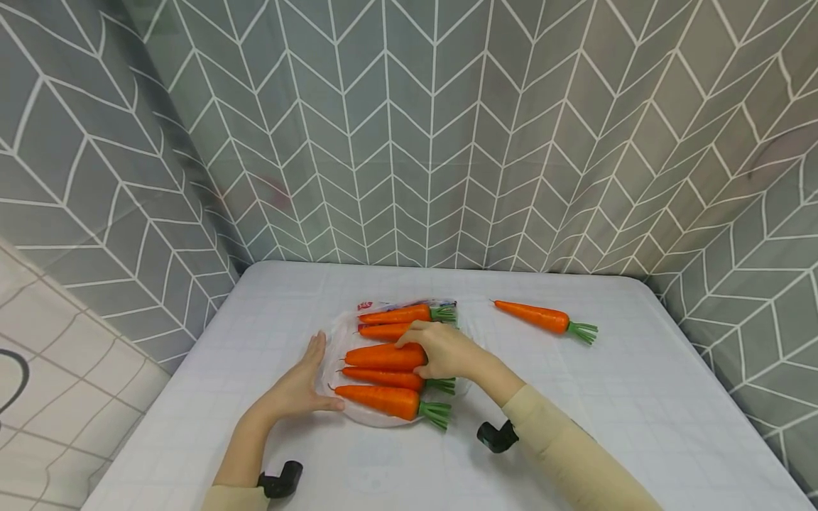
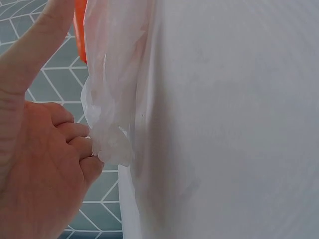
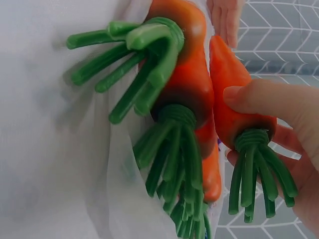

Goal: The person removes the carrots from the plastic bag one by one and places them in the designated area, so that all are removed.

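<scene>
My right hand (image 1: 445, 350) grips a plastic-looking orange carrot (image 1: 377, 357) by its thick end, thumb on one side and fingers on the other. In the right wrist view, the green stalks of this held carrot (image 3: 234, 74) hang below the fingers. Several similar carrots lie side by side on a thin translucent plastic bag (image 1: 377, 419), the nearest carrot (image 1: 383, 401) by its front edge. At the bag's left edge, my left hand (image 1: 299, 383) rests with thumb and fingers spread. Its fingers meet the crumpled bag edge (image 2: 107, 134) in the left wrist view.
Another carrot (image 1: 537, 316) lies apart on the white cloth-covered table (image 1: 543, 397), to the right of the bag. Grey curtains (image 1: 409, 142) with a white zigzag pattern stand behind and at the sides. Each wrist carries a black camera mount (image 1: 497, 436).
</scene>
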Action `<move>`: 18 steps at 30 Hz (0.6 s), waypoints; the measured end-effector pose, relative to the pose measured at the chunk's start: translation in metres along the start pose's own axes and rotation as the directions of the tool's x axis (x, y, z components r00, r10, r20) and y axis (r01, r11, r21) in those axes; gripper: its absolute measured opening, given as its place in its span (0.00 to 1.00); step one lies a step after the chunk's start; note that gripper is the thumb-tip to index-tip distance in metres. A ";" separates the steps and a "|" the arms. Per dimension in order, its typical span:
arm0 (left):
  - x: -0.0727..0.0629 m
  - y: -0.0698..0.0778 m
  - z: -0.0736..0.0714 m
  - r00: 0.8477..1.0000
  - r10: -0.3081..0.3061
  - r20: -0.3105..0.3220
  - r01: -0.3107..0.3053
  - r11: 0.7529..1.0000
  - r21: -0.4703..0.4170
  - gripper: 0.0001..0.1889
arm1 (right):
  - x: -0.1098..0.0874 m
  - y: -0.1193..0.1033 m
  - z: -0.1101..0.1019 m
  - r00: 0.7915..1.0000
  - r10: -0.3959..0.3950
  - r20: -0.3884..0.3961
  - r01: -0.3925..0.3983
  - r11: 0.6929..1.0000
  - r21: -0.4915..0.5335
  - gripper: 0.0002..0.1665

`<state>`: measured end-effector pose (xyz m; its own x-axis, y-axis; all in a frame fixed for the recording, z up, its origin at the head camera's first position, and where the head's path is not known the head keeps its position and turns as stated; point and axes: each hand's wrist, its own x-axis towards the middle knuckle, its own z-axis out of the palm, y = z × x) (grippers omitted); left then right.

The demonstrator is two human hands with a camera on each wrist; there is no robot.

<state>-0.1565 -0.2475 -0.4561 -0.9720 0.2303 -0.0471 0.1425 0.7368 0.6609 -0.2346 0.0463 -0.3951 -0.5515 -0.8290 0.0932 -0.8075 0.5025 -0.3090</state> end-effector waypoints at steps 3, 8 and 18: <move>-0.001 0.000 -0.001 1.000 0.003 -0.002 -0.003 1.000 0.000 0.71 | -0.004 0.004 -0.002 1.000 -0.008 -0.029 0.009 0.999 0.032 0.24; -0.001 0.001 -0.002 1.000 0.012 -0.001 -0.012 1.000 -0.003 0.70 | -0.014 0.009 -0.008 0.995 -0.014 -0.099 0.023 0.996 0.091 0.24; -0.001 0.000 -0.003 1.000 0.008 0.008 -0.008 1.000 -0.025 0.70 | -0.025 0.018 -0.017 0.979 -0.034 -0.199 0.076 0.975 0.208 0.26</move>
<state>-0.1561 -0.2491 -0.4537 -0.9694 0.2408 -0.0476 0.1452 0.7190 0.6796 -0.2384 0.0803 -0.3866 -0.5545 -0.7798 0.2905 -0.7857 0.3756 -0.4915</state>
